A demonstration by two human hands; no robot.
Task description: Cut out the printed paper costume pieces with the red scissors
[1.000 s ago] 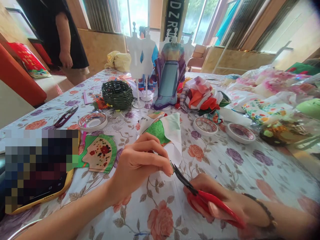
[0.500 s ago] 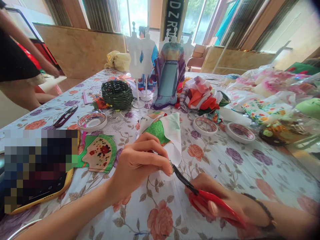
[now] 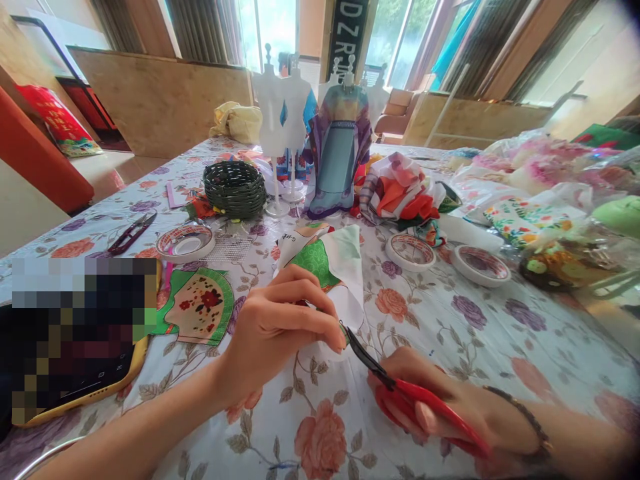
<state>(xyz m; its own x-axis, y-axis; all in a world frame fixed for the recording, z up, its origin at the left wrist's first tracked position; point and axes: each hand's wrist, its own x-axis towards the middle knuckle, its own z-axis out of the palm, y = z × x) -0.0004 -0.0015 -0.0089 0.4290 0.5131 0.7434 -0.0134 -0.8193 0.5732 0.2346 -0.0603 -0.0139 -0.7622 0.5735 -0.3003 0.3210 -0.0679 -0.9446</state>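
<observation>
Pinched between the thumb and fingers of my left hand (image 3: 293, 310) is a piece of printed fabric (image 3: 353, 303), white with a green patterned area and dark outlines. Red-handled scissors (image 3: 435, 403) with dark blades are gripped in my right hand (image 3: 410, 380). The blade tips reach the edge of the fabric right beside my left fingertips. My fingers hide part of the cloth and the exact spot between the blades. A cut-out green and peach fabric piece with red flowers (image 3: 203, 307) lies left of my left hand.
A phone in a yellow case (image 3: 85, 340) lies at left, near dark red thread snips (image 3: 133, 233). Tape rolls (image 3: 185, 241) and a dark woven basket (image 3: 235, 190) stand further back. Behind are small white dress forms (image 3: 273, 113), a purple-blue doll gown (image 3: 340, 153) and crumpled fabric scraps (image 3: 405, 190).
The person walking at the far left has left the view, uncovering a red bag. My hands, the scissors and the fabric are almost unmoved.
</observation>
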